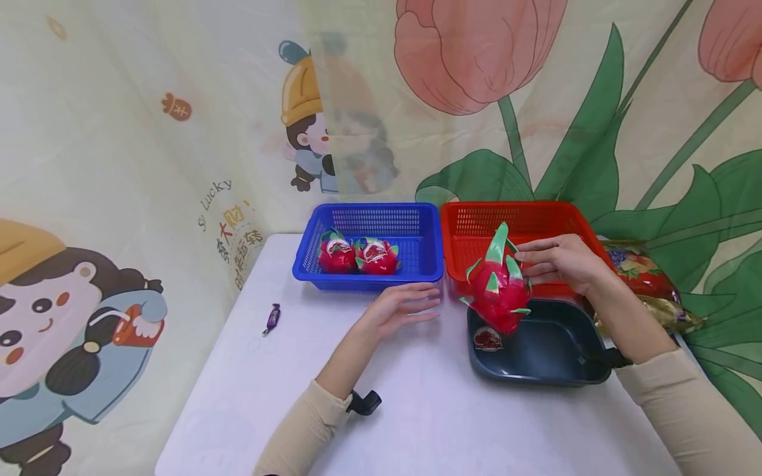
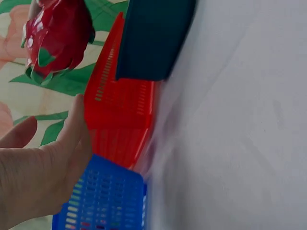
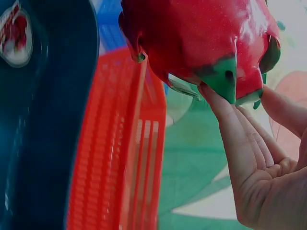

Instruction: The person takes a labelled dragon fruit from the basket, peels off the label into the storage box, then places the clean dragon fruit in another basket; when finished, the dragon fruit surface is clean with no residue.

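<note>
My right hand (image 1: 565,262) holds a red dragon fruit (image 1: 501,291) with green scales above the dark tray, its fingers and thumb pinching it near the leafy end in the right wrist view. My left hand (image 1: 397,308) is raised in front of the blue basket (image 1: 309,272), fingers extended and holding nothing. Two more dragon fruits (image 1: 338,254) with oval stickers lie side by side in that basket. Below the held fruit, the dark tray (image 1: 553,377) has a similar round sticker (image 1: 487,339) inside its left end.
A red basket (image 1: 470,210) stands right of the blue one, behind the tray. To its right lie shiny packages (image 1: 649,277), partly hidden by my right arm. A purple-wrapped candy (image 1: 272,318) rests on the white table (image 1: 238,396) at left. A printed curtain hangs behind.
</note>
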`<state>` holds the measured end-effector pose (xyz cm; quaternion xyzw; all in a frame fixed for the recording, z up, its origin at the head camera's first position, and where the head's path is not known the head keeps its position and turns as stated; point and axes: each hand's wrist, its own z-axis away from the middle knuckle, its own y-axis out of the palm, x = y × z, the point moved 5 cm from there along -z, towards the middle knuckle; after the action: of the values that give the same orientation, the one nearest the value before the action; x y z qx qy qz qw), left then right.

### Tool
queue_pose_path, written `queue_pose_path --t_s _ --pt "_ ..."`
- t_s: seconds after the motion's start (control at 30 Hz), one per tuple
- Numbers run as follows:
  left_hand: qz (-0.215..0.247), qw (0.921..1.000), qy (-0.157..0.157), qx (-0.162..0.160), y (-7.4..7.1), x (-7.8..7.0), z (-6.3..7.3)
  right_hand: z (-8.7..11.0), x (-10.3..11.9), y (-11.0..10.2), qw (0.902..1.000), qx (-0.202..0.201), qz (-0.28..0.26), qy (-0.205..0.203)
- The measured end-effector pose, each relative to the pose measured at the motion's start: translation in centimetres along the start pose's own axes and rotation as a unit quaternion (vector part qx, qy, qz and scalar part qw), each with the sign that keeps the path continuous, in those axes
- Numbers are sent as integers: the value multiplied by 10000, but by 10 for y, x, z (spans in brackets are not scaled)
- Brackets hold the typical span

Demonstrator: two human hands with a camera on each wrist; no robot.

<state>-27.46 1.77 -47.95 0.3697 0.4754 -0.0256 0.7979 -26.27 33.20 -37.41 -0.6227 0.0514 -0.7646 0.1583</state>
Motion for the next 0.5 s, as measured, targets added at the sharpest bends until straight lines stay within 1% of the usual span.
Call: queue_pose_path --t_s 0.13,0.27,0.4,0.5 --pt "490 9985 -197 -133 6 8 -16 -8 3 -17 9998 -18 179 107" --pt "786 9958 -367 -278 14 16 -29 -16 2 -36 9996 -49 158 207" --pt "864 9940 -443 -495 20 21 -41 -20 -1 -55 9993 -19 -112 362" --pt "902 9929 -376 -685 22 24 -50 -24 -3 -66 9984 20 -268 492"
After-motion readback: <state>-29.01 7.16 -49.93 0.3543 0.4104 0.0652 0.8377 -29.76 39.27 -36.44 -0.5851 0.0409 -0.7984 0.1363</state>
